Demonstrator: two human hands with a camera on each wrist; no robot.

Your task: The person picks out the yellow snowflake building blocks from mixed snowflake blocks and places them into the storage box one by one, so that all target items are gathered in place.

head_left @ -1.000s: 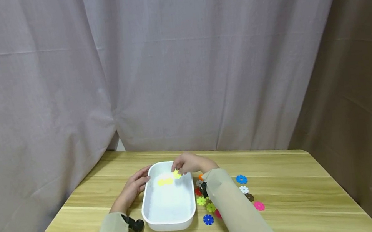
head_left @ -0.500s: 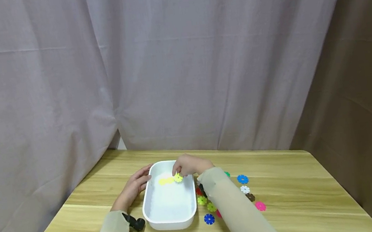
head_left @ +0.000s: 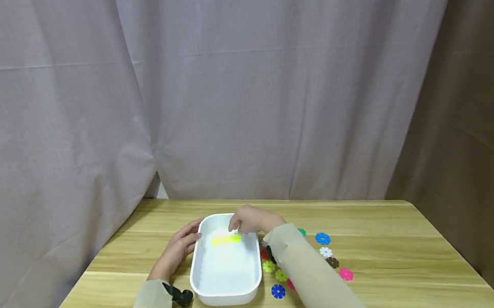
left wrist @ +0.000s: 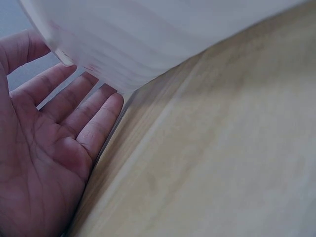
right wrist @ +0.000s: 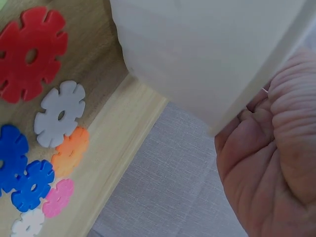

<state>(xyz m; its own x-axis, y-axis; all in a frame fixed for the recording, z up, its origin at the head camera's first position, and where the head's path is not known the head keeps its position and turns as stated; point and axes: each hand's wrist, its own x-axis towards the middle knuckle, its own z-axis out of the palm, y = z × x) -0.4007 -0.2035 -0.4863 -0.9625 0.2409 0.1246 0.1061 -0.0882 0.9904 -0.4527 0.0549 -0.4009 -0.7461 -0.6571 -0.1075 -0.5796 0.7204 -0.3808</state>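
Several yellow snowflake discs (head_left: 226, 239) lie in a row on the floor of the white plastic bin (head_left: 227, 274), toward its far end. They look like thin moulded plastic: likely very light, stiff and hard to break, though smooth enough to slide if nudged. The notched edge should be the best place to take hold, thumb and 1 finger across the 2 flat faces; a disc lying flat would probably need its edge tipped up first.

The right hand (head_left: 255, 219) reaches over the bin's right side, fingers bent, tips just above the row's right end; I cannot tell whether they pinch anything, since the wrist view has the bin's wall in the way. The left hand (left wrist: 54, 133) grips the bin's left side lightly, thumb over the rim and fingers against the outer wall. That suits a bin that seems light and apt to skid when pushed.

Outside it, on the wood-grain table (head_left: 403, 258), a red disc (right wrist: 32, 54) and 2 overlapping blue discs (right wrist: 32, 185) show the same slots.
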